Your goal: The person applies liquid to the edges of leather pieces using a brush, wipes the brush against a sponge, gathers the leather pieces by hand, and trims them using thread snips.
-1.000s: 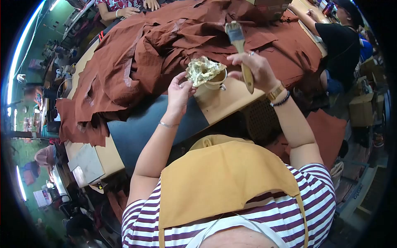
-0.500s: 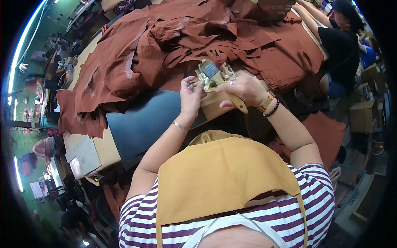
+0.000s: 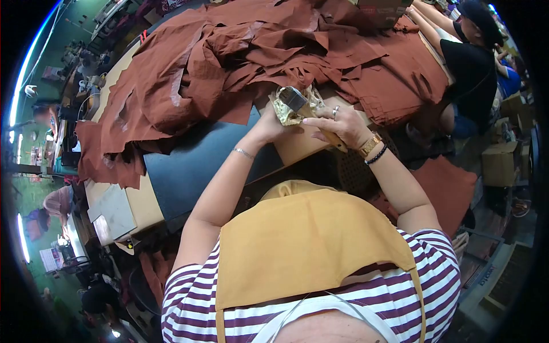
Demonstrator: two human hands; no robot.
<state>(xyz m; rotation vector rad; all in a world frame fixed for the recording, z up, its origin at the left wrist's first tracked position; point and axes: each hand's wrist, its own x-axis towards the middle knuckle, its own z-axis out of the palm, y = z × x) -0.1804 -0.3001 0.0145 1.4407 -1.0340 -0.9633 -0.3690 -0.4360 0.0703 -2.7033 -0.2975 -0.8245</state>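
Head view: right of the dark mat (image 3: 209,163), the right hand (image 3: 347,127) grips 1 brush (image 3: 294,99) at the crumpled pale piece (image 3: 283,114), apparently brushing; steady support seems needed, though the left hand's (image 3: 274,127) grip is unclear.

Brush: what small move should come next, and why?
Probably have the right hand ease the brush slightly down toward the crumpled wrap: the bristle end is over it, and the left hand is at its side, seemingly steadying it. Bristle contact is unclear.
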